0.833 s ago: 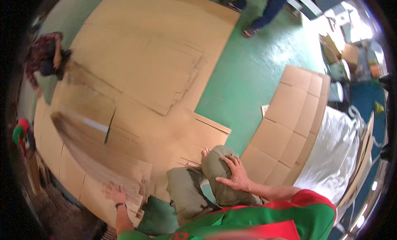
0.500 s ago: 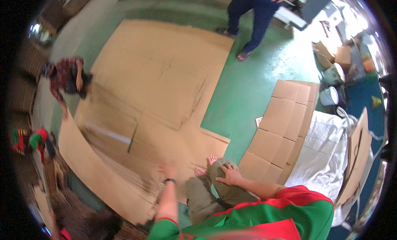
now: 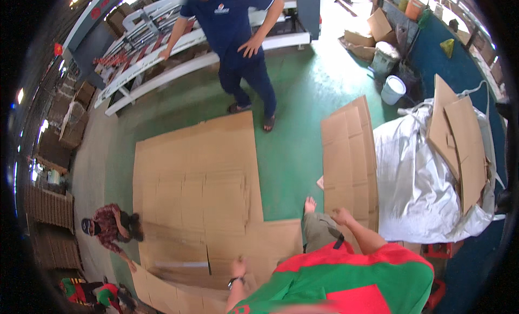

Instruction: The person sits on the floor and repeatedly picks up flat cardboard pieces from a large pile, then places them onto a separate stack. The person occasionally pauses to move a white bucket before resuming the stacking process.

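My left hand (image 3: 238, 267), with a dark watch at the wrist, is over the large flat cardboard sheets (image 3: 184, 157) on the floor. Its fingers are too blurred to show whether they grip anything. My right hand (image 3: 341, 215) is beside my knee, in front of a creased cardboard piece (image 3: 346, 168); its fingers are loosely bent and nothing shows in them. Across from me a squatting person in a checked shirt (image 3: 108, 222) has a hand at the far end of a curved cardboard sheet (image 3: 157, 289). The near end of that sheet is blurred below my left hand.
A standing person in dark blue (image 3: 227, 32) is beyond the sheets, before a white-framed machine (image 3: 205, 65). To the right lie a white woven sack (image 3: 405, 179) with cardboard pieces (image 3: 465, 146) on it, and a white bucket (image 3: 393, 90). Stacked cardboard (image 3: 51, 206) lines the left.
The view has tilted up and turned, showing more of the machine. My right hand has come off my knee. One foot has stepped forward on the green floor.
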The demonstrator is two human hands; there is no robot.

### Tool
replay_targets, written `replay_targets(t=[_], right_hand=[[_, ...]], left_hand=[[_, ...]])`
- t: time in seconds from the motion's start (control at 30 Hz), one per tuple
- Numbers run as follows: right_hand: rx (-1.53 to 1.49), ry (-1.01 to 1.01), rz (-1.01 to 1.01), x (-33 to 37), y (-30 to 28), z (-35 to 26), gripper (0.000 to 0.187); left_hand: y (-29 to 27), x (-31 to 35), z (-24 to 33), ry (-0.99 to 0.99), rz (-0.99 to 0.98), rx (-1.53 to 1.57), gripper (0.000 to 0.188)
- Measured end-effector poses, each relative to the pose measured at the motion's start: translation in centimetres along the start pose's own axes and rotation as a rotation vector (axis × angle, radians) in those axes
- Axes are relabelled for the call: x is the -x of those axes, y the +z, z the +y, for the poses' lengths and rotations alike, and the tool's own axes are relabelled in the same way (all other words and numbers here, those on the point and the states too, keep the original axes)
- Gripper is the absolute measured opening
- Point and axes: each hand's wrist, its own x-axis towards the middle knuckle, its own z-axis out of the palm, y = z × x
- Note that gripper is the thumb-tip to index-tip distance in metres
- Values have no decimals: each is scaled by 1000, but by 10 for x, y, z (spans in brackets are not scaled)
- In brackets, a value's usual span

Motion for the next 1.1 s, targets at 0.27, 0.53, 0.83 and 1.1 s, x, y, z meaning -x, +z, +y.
replay_targets(t=[0.27,0.53,0.83,1.1], right_hand=[[-36,294,-60,-95,-150,86,43],[-207,248,241,-226,-291,32,51],[-526,595,293,-267,-343,17,48],[-892,937,202,-405,-389,72,48]], left_hand=[[-33,-35,13,-389,23,-234,47],[-5,-204,226,-55,-273,-294,53],[44,-488,668,525,-396,-415,59],[147,-566,1131,1009,-395,-278,43]])
